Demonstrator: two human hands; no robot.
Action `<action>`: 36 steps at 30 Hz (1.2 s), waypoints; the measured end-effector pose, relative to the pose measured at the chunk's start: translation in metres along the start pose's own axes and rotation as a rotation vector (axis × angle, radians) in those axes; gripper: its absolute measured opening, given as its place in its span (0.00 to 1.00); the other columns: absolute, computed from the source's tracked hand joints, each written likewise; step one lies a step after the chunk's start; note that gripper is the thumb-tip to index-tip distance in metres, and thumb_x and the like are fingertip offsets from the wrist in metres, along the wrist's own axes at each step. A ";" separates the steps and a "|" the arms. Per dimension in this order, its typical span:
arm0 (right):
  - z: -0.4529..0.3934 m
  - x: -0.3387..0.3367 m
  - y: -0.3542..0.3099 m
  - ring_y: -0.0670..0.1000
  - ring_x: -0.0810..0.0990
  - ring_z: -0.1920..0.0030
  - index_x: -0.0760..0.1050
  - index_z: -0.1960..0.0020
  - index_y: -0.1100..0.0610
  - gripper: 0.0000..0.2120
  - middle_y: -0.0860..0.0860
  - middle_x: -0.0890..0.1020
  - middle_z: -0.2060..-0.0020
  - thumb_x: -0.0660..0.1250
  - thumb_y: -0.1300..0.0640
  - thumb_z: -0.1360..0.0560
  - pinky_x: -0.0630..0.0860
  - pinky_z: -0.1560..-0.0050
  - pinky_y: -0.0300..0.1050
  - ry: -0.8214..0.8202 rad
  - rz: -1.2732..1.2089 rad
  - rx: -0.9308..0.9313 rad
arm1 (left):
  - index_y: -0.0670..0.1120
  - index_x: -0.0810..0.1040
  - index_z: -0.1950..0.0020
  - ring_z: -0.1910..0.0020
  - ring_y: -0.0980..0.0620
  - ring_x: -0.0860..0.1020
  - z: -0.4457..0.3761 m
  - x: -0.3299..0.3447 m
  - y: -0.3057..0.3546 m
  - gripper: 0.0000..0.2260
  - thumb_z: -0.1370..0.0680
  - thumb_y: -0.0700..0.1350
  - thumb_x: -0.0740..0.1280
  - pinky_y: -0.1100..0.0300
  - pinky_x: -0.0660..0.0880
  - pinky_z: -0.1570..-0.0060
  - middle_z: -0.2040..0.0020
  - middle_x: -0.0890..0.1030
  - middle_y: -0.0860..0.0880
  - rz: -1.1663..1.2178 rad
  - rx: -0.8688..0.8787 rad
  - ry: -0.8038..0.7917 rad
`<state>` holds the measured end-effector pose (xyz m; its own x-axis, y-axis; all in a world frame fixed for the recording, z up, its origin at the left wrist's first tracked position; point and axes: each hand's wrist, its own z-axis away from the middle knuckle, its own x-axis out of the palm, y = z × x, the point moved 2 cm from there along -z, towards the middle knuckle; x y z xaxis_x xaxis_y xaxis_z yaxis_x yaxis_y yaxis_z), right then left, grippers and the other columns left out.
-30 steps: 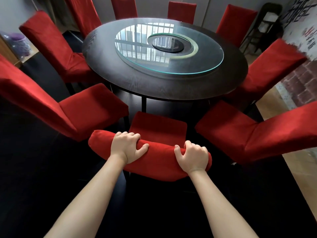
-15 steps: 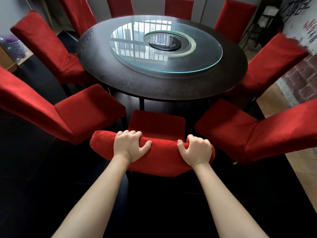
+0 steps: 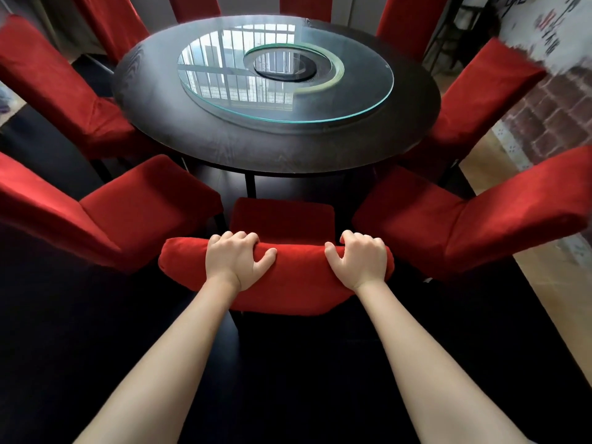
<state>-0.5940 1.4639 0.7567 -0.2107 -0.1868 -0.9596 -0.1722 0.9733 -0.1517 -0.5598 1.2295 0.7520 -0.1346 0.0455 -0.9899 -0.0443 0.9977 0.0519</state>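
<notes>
A red fabric-covered chair (image 3: 298, 277) stands right in front of me, its seat facing the round dark table (image 3: 224, 145). My left hand (image 3: 235, 259) grips the top of the chair's backrest left of centre, fingers curled over the far side, thumb on the near face. My right hand (image 3: 360, 261) grips the same backrest near its right end. The front of the seat lies close to the table's near edge.
A round glass turntable (image 3: 362, 100) lies on the table. Red chairs ring the table: one close on the left (image 3: 134, 206), one close on the right (image 3: 448, 216), several more behind. The floor under me is dark; a brick wall (image 3: 551, 120) stands at right.
The chair, held by both hands, has moved forward towards the table, and the view has closed in on the table. Both grips are unchanged.
</notes>
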 end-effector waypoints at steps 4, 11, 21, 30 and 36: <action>0.008 -0.005 -0.001 0.56 0.80 0.52 0.69 0.33 0.59 0.30 0.53 0.83 0.56 0.57 0.38 0.24 0.66 0.41 0.53 -0.060 -0.016 0.069 | 0.52 0.80 0.44 0.49 0.47 0.78 -0.001 -0.001 -0.002 0.36 0.31 0.69 0.41 0.52 0.66 0.48 0.49 0.82 0.51 0.026 0.036 -0.023; 0.030 -0.027 0.024 0.53 0.73 0.38 0.61 0.27 0.56 0.35 0.50 0.79 0.46 0.59 0.36 0.26 0.57 0.29 0.61 -0.050 -0.047 0.112 | 0.50 0.76 0.36 0.41 0.46 0.77 -0.024 -0.008 0.013 0.23 0.23 0.63 0.60 0.50 0.68 0.41 0.39 0.79 0.48 0.292 0.021 -0.077; 0.071 -0.050 0.156 0.54 0.68 0.32 0.59 0.26 0.56 0.36 0.51 0.79 0.41 0.58 0.36 0.26 0.51 0.27 0.61 -0.093 -0.016 0.352 | 0.50 0.75 0.34 0.39 0.46 0.76 -0.047 -0.009 0.170 0.23 0.23 0.61 0.61 0.50 0.67 0.39 0.35 0.76 0.48 0.438 0.244 -0.143; 0.070 -0.094 0.347 0.55 0.66 0.29 0.58 0.25 0.55 0.35 0.52 0.78 0.37 0.58 0.36 0.25 0.50 0.27 0.61 -0.106 0.074 0.415 | 0.50 0.75 0.34 0.39 0.47 0.76 -0.090 0.000 0.344 0.23 0.23 0.61 0.62 0.51 0.65 0.36 0.35 0.75 0.49 0.414 0.291 -0.116; 0.052 -0.105 0.451 0.55 0.64 0.28 0.57 0.25 0.55 0.36 0.53 0.75 0.34 0.57 0.35 0.25 0.48 0.27 0.61 -0.164 0.104 0.417 | 0.51 0.75 0.34 0.39 0.49 0.75 -0.102 0.015 0.454 0.22 0.24 0.61 0.63 0.52 0.63 0.37 0.35 0.75 0.50 0.431 0.312 -0.141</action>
<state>-0.5990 1.9296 0.7769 -0.0452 -0.0943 -0.9945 0.2506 0.9626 -0.1027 -0.6831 1.6778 0.7738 0.0587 0.4381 -0.8970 0.2840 0.8541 0.4357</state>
